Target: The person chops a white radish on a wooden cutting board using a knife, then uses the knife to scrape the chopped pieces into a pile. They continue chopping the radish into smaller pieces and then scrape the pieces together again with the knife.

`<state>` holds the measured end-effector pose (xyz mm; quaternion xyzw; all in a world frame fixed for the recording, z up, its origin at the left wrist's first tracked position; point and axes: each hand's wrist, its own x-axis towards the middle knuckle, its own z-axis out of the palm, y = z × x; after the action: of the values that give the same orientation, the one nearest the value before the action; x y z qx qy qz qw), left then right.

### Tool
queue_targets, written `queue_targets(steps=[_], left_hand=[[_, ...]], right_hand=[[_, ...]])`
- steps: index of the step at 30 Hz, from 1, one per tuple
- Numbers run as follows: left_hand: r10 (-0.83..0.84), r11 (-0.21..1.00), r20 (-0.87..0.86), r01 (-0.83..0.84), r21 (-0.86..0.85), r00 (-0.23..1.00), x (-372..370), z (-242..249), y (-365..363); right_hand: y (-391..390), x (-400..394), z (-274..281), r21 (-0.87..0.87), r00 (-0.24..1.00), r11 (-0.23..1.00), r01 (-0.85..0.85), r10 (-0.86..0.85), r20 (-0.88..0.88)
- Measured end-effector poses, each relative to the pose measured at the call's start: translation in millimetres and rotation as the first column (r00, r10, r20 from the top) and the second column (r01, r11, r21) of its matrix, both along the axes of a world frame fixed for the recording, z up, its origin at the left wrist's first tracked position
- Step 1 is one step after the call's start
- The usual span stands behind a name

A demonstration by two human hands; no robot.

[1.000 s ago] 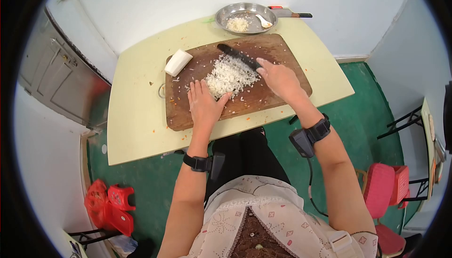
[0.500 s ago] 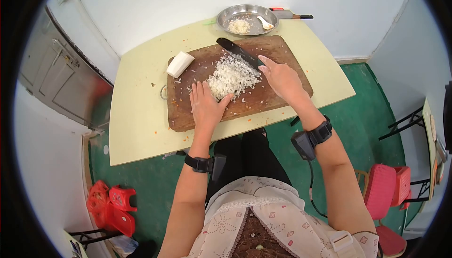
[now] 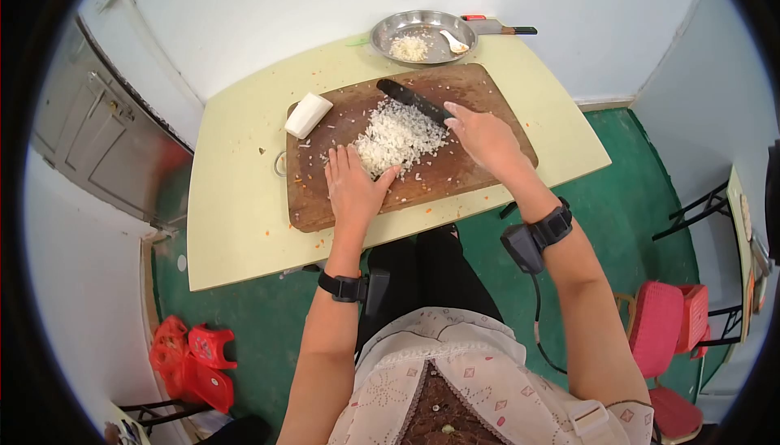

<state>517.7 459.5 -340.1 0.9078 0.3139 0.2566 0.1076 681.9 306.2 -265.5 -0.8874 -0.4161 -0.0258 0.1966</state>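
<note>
A heap of finely chopped white vegetable (image 3: 396, 138) lies in the middle of the brown wooden cutting board (image 3: 487, 104). My right hand (image 3: 486, 143) is closed round the handle of a kitchen knife (image 3: 413, 101). Its dark blade lies along the far side of the heap, seen almost from above. At the heap's near left edge, my left hand (image 3: 355, 185) rests on the board, fingers stretched out and thumb apart, touching the bits. A thick peeled white vegetable piece (image 3: 309, 115), perhaps radish, sits at the board's upper left corner.
Behind the board stands a round metal tray (image 3: 390, 24) with chopped pale bits and a white spoon (image 3: 453, 41). A cleaver (image 3: 491, 28) lies beside it. The pale yellow table (image 3: 236, 193) carries orange crumbs. Red stools (image 3: 207, 376) stand on the green floor, lower left.
The knife blade has come down closer to the chopped heap, its tip nearer to me. My left hand has stayed almost in place. The whole view has shifted slightly.
</note>
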Motion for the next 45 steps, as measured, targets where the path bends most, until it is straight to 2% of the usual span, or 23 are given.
queue_targets(steps=[5, 8, 11, 17, 20, 23, 26, 29, 35, 38, 41, 45], left_hand=[[0.004, 1.0, -0.008, -0.004, 0.001, 1.0, 0, 0, -1], [0.006, 1.0, -0.009, -0.006, -0.007, 1.0, 1, 3, -2], [0.004, 1.0, -0.006, -0.004, -0.011, 1.0, -1, 0, -2], [0.001, 1.0, -0.016, -0.001, -0.012, 1.0, 0, 4, -1], [0.002, 1.0, -0.009, -0.002, -0.009, 1.0, -1, -1, -1], [0.001, 1.0, -0.014, -0.001, -0.014, 1.0, 0, 1, -2], [0.007, 1.0, -0.017, -0.007, -0.017, 1.0, 0, 3, -1], [0.003, 1.0, -0.019, -0.003, -0.011, 1.0, -1, -2, -1], [0.002, 1.0, -0.014, -0.002, 0.002, 1.0, 1, 0, -1], [-0.014, 1.0, 0.019, 0.014, 0.023, 1.0, 1, -5, 0], [-0.013, 1.0, 0.013, 0.013, 0.013, 1.0, 0, -3, 0], [-0.014, 1.0, 0.02, 0.014, 0.013, 1.0, 0, -2, 0]], right_hand=[[-4, 0, 0, 0.044, 0.999, 0.998, 0.037, -0.037, -0.002], [-3, -1, -2, -0.064, 0.999, 0.998, 0.003, -0.001, 0.035], [-3, -3, 6, 0.05, 1.0, 0.999, -0.012, 0.011, 0.02], [2, -4, 7, -0.072, 1.0, 0.997, 0.012, -0.013, -0.013], [2, -8, 9, 0.044, 1.0, 0.999, -0.011, 0.012, -0.007], [6, -13, 4, 0.046, 0.998, 0.997, -0.059, 0.057, 0.038], [6, -15, 6, -0.091, 0.999, 0.994, -0.054, 0.053, -0.014], [-6, -18, 17, 0.052, 1.0, 0.999, -0.001, 0.003, -0.03], [-24, -2, 4, -0.062, 0.993, 0.992, 0.109, -0.111, -0.045], [-23, 6, -4, 0.066, 0.999, 0.997, 0.025, -0.027, 0.028], [-23, 2, 9, 0.1, 0.995, 0.99, 0.102, -0.103, -0.002], [-29, 16, 3, 0.043, 0.987, 0.986, 0.161, -0.16, -0.03]])
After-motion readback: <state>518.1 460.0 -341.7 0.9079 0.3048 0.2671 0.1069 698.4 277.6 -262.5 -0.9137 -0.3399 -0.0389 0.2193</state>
